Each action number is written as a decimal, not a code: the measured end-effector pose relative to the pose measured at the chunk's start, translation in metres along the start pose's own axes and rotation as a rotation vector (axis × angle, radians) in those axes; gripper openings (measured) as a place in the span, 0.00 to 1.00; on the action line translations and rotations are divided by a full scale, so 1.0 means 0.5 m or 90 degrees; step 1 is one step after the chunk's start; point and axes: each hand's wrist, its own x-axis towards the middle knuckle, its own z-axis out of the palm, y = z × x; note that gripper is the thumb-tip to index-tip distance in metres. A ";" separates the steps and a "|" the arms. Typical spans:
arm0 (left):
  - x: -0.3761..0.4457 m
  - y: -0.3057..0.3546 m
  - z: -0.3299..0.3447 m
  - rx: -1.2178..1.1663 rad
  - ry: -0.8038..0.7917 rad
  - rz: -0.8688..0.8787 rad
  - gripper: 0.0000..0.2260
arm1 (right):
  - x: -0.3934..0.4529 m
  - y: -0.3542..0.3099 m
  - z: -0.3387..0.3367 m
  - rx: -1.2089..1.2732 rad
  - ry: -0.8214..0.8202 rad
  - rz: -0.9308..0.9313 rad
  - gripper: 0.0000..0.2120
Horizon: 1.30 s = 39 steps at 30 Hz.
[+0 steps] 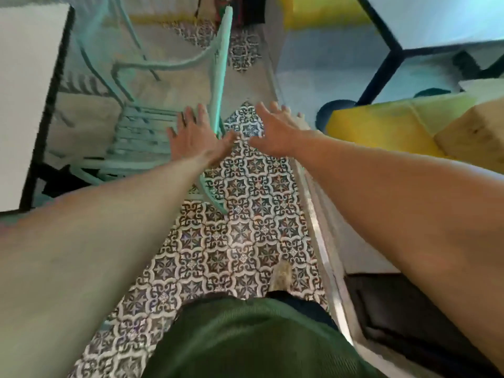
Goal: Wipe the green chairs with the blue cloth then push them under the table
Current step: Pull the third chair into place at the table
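Two hands spread wide, left hand [195, 135], right hand [275, 132], beside green chair [141, 132]

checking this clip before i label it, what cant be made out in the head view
- Blue cloth: nowhere in the head view; both the left hand and right hand are open and hold nothing.
- Green chair: motion blur smears it, and the left hand covers part of its back, so contact is unclear.
- White table: cut off by the left edge.
- Person's feet: only one shoe shows; the green shirt hides the rest.
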 end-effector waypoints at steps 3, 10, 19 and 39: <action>0.052 0.053 -0.031 -0.019 0.003 -0.070 0.46 | 0.088 0.040 -0.072 -0.028 -0.001 -0.071 0.42; 0.180 0.130 -0.045 -0.037 0.014 -0.166 0.47 | 0.264 0.071 -0.165 -0.064 0.022 -0.202 0.44; 0.401 0.149 0.040 -0.123 -0.066 -0.277 0.45 | 0.487 0.071 -0.101 -0.097 -0.053 -0.308 0.43; 0.522 0.140 0.066 -0.304 -0.153 -0.605 0.20 | 0.993 -0.002 -0.101 -0.491 -0.314 -0.691 0.27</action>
